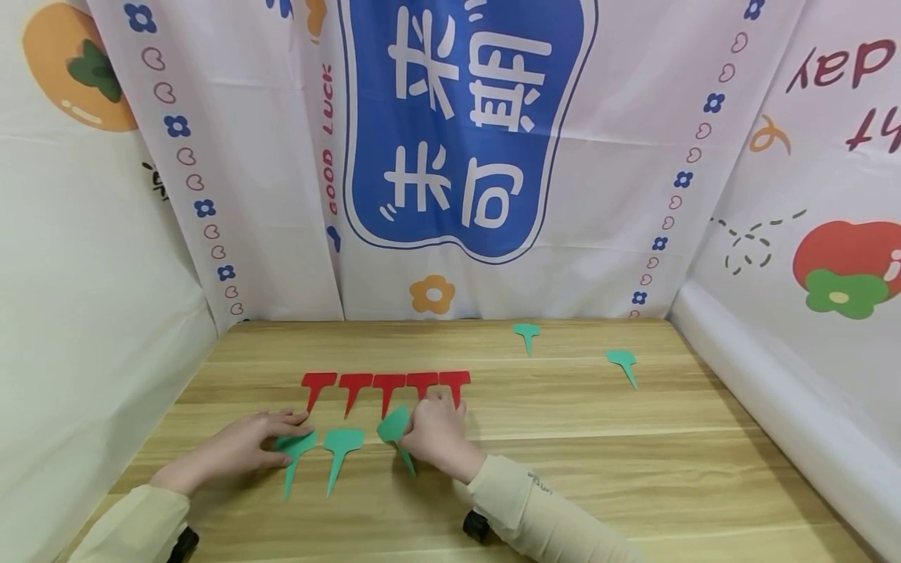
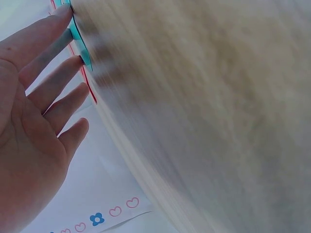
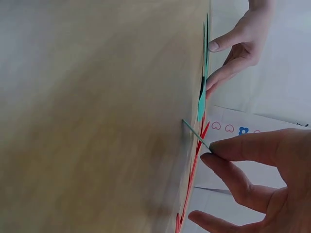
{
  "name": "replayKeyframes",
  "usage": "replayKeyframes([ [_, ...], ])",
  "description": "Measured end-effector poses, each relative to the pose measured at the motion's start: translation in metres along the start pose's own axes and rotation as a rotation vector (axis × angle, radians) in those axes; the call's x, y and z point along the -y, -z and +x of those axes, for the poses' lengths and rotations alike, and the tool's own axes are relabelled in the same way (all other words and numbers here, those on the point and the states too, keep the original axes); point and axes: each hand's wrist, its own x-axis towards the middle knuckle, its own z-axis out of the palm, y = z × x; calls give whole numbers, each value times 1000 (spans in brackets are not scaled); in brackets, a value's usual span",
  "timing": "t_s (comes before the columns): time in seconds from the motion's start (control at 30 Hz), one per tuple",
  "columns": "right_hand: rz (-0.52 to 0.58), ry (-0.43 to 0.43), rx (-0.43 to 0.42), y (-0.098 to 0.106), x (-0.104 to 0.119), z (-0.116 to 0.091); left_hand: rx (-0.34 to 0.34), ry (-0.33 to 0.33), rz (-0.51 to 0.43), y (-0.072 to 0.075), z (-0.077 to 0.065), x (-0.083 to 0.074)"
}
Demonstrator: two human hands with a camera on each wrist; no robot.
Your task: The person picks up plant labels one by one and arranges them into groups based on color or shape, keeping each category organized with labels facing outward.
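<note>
My right hand (image 1: 439, 436) pinches a green T-shaped plant label (image 1: 394, 424) between thumb and forefinger. That label is tilted, and its edge shows as a thin line in the right wrist view. My left hand (image 1: 242, 444) rests on another green plant label (image 1: 299, 444), fingers mostly straight and spread, covering part of its head. Between the two hands lies a third green plant label (image 1: 343, 441), stem toward me. A row of several red plant labels (image 1: 389, 383) lies just beyond, the rightmost partly hidden by my right hand.
Two more green plant labels, one near the back edge (image 1: 527, 331) and one farther right (image 1: 622, 359), lie on the wooden table (image 1: 633, 469). Printed white cloth (image 1: 605, 258) hangs behind the table and along both sides.
</note>
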Motion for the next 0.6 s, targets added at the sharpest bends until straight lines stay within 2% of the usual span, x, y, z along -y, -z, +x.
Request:
replayKeyframes([
  [0.23,-2,-25,28,-1,6,-2,0,-3,4,0,1,0],
  [0.43,-65,-42,70,-4,10,-4,0,-4,-2,1,0,-1],
  [0.6,-92,-47,66,-6,14,-4,2,-2,-5,1,0,-1],
])
